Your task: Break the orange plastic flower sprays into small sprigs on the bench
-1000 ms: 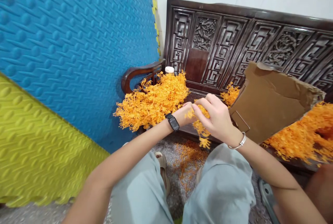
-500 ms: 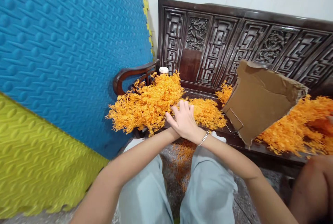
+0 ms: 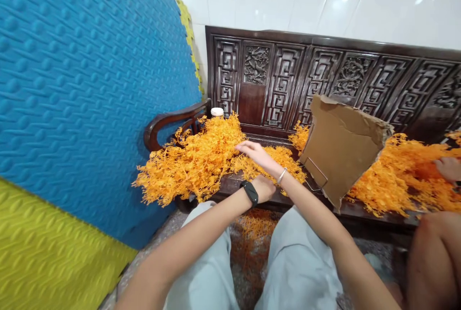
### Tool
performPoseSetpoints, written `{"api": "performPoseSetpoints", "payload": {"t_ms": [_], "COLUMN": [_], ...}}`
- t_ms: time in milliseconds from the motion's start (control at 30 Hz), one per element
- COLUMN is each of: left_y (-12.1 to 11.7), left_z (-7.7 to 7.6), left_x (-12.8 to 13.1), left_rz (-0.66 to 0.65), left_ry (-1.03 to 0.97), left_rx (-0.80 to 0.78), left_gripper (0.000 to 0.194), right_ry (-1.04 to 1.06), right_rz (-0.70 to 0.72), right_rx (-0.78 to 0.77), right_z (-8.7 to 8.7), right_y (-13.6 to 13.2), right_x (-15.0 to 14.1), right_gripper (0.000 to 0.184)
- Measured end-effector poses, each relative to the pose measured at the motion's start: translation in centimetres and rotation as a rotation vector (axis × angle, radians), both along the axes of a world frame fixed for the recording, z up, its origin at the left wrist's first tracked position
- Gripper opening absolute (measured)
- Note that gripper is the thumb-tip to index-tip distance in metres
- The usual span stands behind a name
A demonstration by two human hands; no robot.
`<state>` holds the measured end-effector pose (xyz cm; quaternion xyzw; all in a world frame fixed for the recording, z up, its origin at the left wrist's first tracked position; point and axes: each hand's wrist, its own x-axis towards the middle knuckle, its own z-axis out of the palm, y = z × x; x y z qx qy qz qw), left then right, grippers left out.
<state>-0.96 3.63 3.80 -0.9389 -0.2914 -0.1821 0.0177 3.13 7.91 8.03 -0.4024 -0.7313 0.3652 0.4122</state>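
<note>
My right hand (image 3: 258,154), with a silver bangle at the wrist, reaches leftward over the orange sprigs. Its fingers are stretched out, and I see nothing held in them. Below it, close to the right wrist, is my left hand (image 3: 264,188) with a black wristband (image 3: 249,193); its fingers point away and are mostly hidden. A big heap of orange branching plastic-looking sprigs (image 3: 194,158) lies at the bench's left end. A flatter pile of the same sprigs (image 3: 284,158) lies beyond my hands.
A bent cardboard piece (image 3: 342,151) with a metal wire loop stands on the dark carved bench (image 3: 259,103). Right of it, another person's hand (image 3: 448,169) touches more sprigs. A white-lidded container (image 3: 217,112) stands behind the heap; blue foam matting (image 3: 90,84) rises at left.
My hands have come apart from their crossed position; the left wrist with its band now shows. The right hand has flattened out toward the left. The view has tilted up and shifted right.
</note>
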Motion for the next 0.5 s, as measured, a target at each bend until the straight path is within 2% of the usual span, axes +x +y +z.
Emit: {"api": "performPoseSetpoints", "payload": {"t_ms": [100,167,200,233,267,333,367,433,467,500], "left_y": [-0.8,-0.9,-0.7,-0.3,0.3,1.9,2.8,4.3,4.8,5.1], "left_z": [1.2,2.2,2.6,3.0,3.1,3.0,2.7,2.1,1.8,1.6], "left_x": [-1.0,-1.7,-2.1,-2.4,-2.8,-3.5,-3.8,-4.2,-4.4,-4.4], "left_rz": [-0.148,-0.232,-0.229,-0.186,-0.082,0.148,0.211,0.236,0.210,0.167], "left_ry": [0.068,-0.046,-0.173,-0.328,-0.508,-0.776,-0.836,-0.842,-0.818,-0.784], "left_rx": [-0.047,-0.101,-0.114,-0.086,-0.020,0.054,0.025,-0.222,-0.433,-0.638], "left_gripper": [0.022,0.026,0.024,0.019,0.020,0.054,0.076,0.114,0.116,0.109], "right_ry": [0.268,0.417,0.472,0.513,0.541,0.572,0.588,0.620,0.630,0.636], "right_rz": [-0.056,-0.084,-0.082,-0.072,-0.054,0.011,0.054,0.145,0.184,0.213], "right_rx": [-0.040,-0.044,-0.056,-0.071,-0.094,-0.161,-0.195,-0.239,-0.245,-0.240], "right_z": [1.1,1.2,1.1,0.8,0.5,-0.2,-0.5,-0.7,-0.7,-0.6], "right_y": [2.2,2.5,2.4,2.0,1.5,0.3,-0.3,-1.3,-1.7,-1.9], "right_x": [3.4,5.4,6.2,6.9,7.4,8.1,8.3,8.5,8.5,8.5], "right_gripper": [0.018,0.022,0.024,0.025,0.025,0.025,0.025,0.024,0.022,0.020]}}
